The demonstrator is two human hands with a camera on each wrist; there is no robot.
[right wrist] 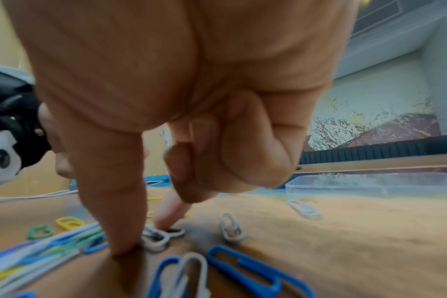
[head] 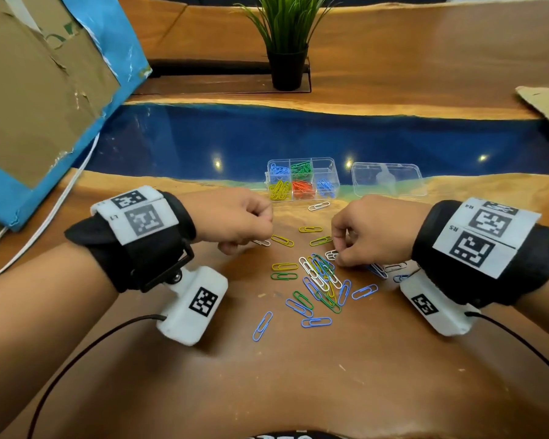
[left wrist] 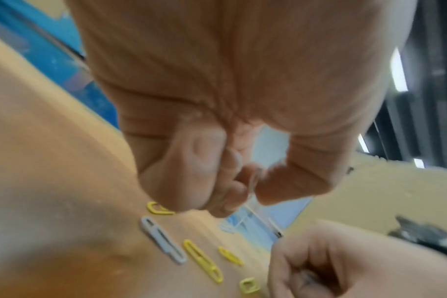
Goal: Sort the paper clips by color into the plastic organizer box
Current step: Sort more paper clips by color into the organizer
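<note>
Potted plant (head: 286,39), torn cardboard (head: 35,80)

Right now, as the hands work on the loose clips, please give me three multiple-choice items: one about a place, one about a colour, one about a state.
1. Where does the lid lie?
A. to the right of the organizer box
B. on top of it
C. under the plant

2. Which colour fills the box's front middle compartment?
A. white
B. red
C. black

3. What is the right hand doing?
A. resting flat and open
B. fingertips down at white clips on the table
C. holding the lid

Answers: 1 A, the clear lid lies on the table beside the box; 2 B, red clips show there; 3 B, the right wrist view shows thumb and finger closing on them.
</note>
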